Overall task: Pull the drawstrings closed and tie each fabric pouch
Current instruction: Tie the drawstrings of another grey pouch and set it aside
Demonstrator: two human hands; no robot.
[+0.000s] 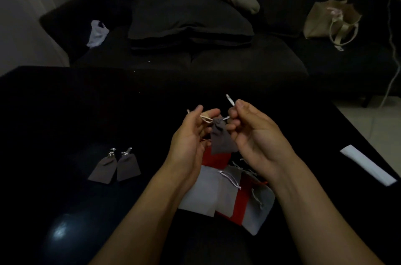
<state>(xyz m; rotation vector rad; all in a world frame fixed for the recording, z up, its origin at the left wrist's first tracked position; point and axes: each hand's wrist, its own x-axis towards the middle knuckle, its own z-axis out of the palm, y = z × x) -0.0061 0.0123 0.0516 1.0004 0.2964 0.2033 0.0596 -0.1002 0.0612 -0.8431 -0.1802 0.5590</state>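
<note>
A small grey pouch (220, 140) hangs in the air between my hands, its neck gathered tight. My left hand (191, 136) pinches the pale drawstring (205, 117) on the pouch's left side. My right hand (253, 134) pinches the drawstring on the right, and one cord end (230, 100) sticks up past my thumb. Two grey pouches (115, 167) with knotted strings lie side by side on the black table (65, 113) at the left. A pile of grey and red pouches (225, 193) with loose strings lies under my wrists.
A white strip of paper (368, 165) lies near the table's right edge. Beyond the table stands a dark sofa (238, 63) with a grey cushion (186, 19), a white cloth (97, 33) and a beige tote bag (332, 20). A white cable (392, 48) hangs at the far right.
</note>
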